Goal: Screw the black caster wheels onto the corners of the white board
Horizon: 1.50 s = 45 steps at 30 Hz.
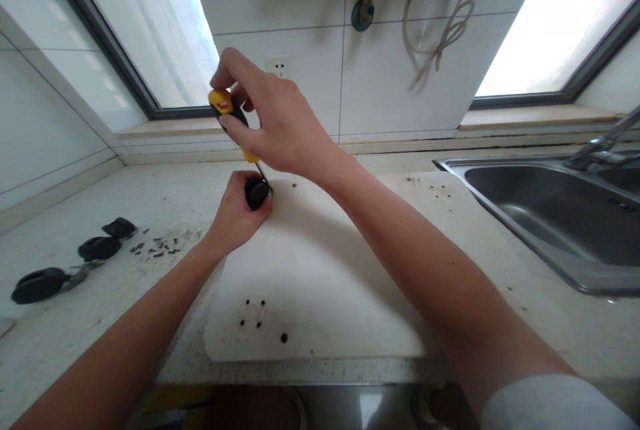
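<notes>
My right hand (270, 110) is closed around the yellow and black handle of a screwdriver (223, 102), held tilted. Its metal shaft runs down to the base of a black caster wheel (257, 195). Around that caster the fingers of my left hand (240, 213) are wrapped, at the far left corner of a white board (320, 283). The screwdriver tip meets the metal edge beside the wheel; the screw itself is too small to make out. Groups of screw holes (253, 313) show at the board's near left corner and far right corner.
Several loose black casters (100, 248) lie on the speckled countertop (165, 197) at the left, beside scattered small screws (159, 247). A steel sink (540, 217) with a faucet (595, 150) is at the right. Pipe valves (363, 11) and a wall socket (278, 68) are on the tiled wall.
</notes>
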Tool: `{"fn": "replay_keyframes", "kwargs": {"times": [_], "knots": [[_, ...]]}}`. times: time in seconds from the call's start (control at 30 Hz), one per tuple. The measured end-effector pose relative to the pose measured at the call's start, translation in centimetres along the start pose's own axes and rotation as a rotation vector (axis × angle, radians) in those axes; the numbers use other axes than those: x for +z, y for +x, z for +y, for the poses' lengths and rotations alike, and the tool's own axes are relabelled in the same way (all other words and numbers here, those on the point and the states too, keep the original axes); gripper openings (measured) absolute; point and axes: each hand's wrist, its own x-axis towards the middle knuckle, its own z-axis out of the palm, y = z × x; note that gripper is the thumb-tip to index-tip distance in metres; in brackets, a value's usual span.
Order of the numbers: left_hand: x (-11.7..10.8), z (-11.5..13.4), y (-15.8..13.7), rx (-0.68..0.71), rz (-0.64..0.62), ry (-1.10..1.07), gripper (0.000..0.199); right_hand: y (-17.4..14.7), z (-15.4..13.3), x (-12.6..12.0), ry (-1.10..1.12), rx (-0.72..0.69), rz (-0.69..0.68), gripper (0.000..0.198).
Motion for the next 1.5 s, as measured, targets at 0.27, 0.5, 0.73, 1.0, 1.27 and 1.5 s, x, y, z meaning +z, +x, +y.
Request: {"fn": "replay_keyframes", "kwargs": {"times": [0.27,0.5,0.73,1.0,1.27,1.5], "knots": [[-0.1,0.4,0.1,-0.015,-0.023,-0.01,0.043,-0.1,1.5,2.0,-0.029,-0.101,0.14,0.023],[-0.1,0.6,0.1,0.002,-0.011,-0.011,0.039,-0.7,1.4,1.6,0.001,-0.033,0.202,0.02],[-0.5,0.9,0.2,0.022,-0.04,0.013,0.036,-0.5,-1.5,-1.5,0.03,-0.002,0.328,0.018],[-4.3,1.3,2.6,-0.18,-0.231,-0.003,0.062,-0.7,-4.4,-3.7,-0.021,-0.009,0.405,0.015],[-14.8,-7.0,4.3,-0.628,-0.769,0.675,0.041,-0.9,-5.0,-4.0,0.003,-0.052,0.412,0.013],[-14.1,-9.9,2.2,-0.744,-0.948,0.675,0.032,-1.2,-5.1,-4.4,0.025,-0.088,0.407,0.01]]}}
